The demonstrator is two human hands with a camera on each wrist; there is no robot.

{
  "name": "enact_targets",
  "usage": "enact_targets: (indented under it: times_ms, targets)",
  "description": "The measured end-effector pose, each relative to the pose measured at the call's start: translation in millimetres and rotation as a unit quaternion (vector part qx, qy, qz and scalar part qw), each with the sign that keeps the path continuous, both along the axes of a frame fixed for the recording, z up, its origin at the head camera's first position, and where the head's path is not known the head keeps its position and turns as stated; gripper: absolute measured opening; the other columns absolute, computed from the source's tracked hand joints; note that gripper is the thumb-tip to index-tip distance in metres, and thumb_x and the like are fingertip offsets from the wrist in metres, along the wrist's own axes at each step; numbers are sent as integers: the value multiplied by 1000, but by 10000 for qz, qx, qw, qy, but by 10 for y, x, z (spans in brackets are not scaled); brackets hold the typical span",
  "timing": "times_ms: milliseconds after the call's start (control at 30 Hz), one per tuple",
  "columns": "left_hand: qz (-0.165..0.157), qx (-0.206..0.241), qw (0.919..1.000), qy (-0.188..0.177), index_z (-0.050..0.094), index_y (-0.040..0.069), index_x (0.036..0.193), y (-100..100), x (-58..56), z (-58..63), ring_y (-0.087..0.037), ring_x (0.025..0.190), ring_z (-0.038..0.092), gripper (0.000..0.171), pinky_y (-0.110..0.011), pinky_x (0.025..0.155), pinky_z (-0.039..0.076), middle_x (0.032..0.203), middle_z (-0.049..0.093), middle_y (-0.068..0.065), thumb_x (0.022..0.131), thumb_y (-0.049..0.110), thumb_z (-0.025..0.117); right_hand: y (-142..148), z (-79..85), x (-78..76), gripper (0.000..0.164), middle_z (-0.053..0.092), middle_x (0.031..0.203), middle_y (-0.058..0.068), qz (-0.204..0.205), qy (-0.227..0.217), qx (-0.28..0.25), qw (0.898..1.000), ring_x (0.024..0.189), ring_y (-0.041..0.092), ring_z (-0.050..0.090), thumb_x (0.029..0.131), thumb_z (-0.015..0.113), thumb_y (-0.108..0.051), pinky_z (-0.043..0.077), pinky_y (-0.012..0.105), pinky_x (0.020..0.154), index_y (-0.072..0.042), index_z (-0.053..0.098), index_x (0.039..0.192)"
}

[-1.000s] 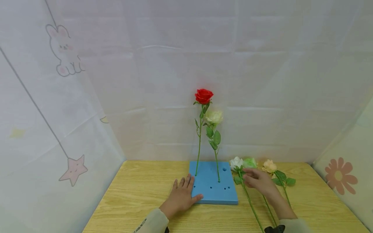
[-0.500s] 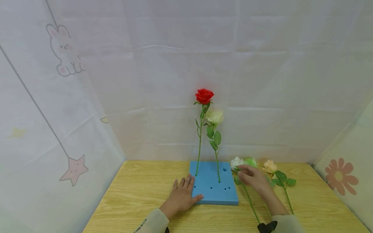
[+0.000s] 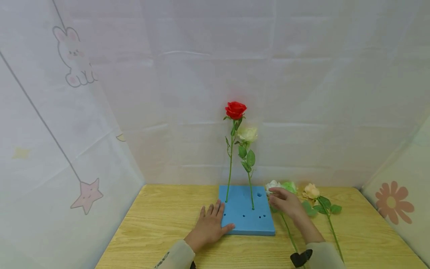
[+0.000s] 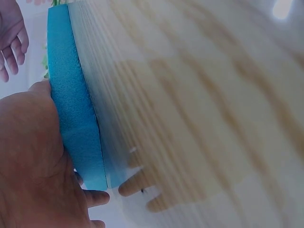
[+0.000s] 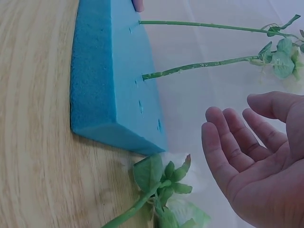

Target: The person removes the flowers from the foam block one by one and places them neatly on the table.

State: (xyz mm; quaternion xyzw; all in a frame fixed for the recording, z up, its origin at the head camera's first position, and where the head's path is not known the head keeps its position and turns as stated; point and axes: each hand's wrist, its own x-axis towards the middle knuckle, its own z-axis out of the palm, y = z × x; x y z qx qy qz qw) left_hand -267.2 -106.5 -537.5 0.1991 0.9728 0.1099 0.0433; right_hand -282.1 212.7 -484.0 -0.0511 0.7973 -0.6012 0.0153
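A blue foam block (image 3: 250, 225) with several holes lies on the wooden table. Upright in it stand a red rose (image 3: 236, 110) and a pale cream rose (image 3: 248, 135). My left hand (image 3: 207, 226) rests flat on the block's left edge, fingers spread and thumb along the front. Just right of the block, my right hand (image 3: 288, 204) hovers over a white rose (image 3: 273, 185) lying on the table. In the right wrist view that hand (image 5: 261, 156) has loosely bent fingers, nothing between them, apart from the stems. It partly hides the white rose's stem.
A light green rose (image 3: 289, 186) lies beside the white one, mostly hidden by my right hand. Farther right lies a peach rose (image 3: 311, 191) with its stem toward me. A pale cloth backdrop (image 3: 188, 112) rises behind the table.
My right hand has moved left and slightly away from me, from over the stems to near the white rose's head. My left hand and the block have stayed put.
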Motion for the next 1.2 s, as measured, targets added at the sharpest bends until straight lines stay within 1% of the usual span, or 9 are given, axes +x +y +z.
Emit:
enact_targets:
  times_ms: [233, 400, 600, 700, 867, 1000, 1200]
  targets:
    - [46, -27, 10000, 38, 18, 13, 164, 8, 18, 7, -39, 152, 25, 95, -65, 119, 14, 170, 12, -10, 96, 76, 36, -95, -29, -37, 48, 62, 127, 25, 74, 152, -237, 9996, 105, 27, 69, 100, 68, -20, 56, 46, 94, 0, 56, 141]
    - [41, -43, 10000, 30, 18, 13, 164, 0, -9, -21, -39, 152, 24, 95, -65, 119, 13, 170, 11, -10, 96, 77, 34, -193, -52, -67, 46, 63, 126, 25, 28, 174, -226, 9996, 103, 26, 70, 99, 69, -22, 56, 46, 93, -1, 58, 139]
    - [-1, -27, 10000, 54, 18, 13, 164, -4, -23, -32, -40, 152, 23, 95, -66, 119, 12, 170, 11, -10, 96, 77, 33, -255, -68, -114, 45, 63, 127, 25, 83, 191, -177, 9996, 105, 26, 71, 100, 67, -20, 58, 39, 90, 1, 57, 140]
    - [-9, -36, 10000, 68, 18, 13, 164, -5, -14, -37, -39, 152, 24, 95, -66, 119, 13, 170, 11, -10, 96, 77, 33, -276, -78, -144, 45, 64, 126, 24, 131, 145, -312, 9993, 106, 27, 70, 100, 67, -18, 58, 39, 91, 0, 57, 140]
    - [-1, -53, 9999, 86, 18, 13, 164, -12, -10, -28, -38, 152, 25, 97, -65, 119, 15, 170, 12, -10, 95, 80, 31, -297, -85, -193, 50, 61, 128, 23, 309, 115, -427, 9985, 112, 30, 68, 101, 66, -17, 56, 42, 95, 3, 51, 144]
    - [-26, -8, 9999, 124, 18, 12, 164, -16, -20, -48, -39, 151, 25, 98, -66, 119, 14, 170, 12, -10, 94, 80, 31, -311, -80, -216, 49, 59, 131, 24, 354, 95, -474, 9982, 114, 33, 66, 101, 66, -16, 54, 44, 97, 2, 51, 144]
    - [9, -45, 10000, 31, 17, 13, 164, -9, -31, -65, -39, 152, 24, 97, -65, 119, 13, 170, 11, -10, 95, 79, 32, -330, -103, -270, 49, 57, 135, 25, 410, 133, -433, 9981, 117, 35, 63, 101, 66, -19, 54, 46, 97, 0, 51, 145]
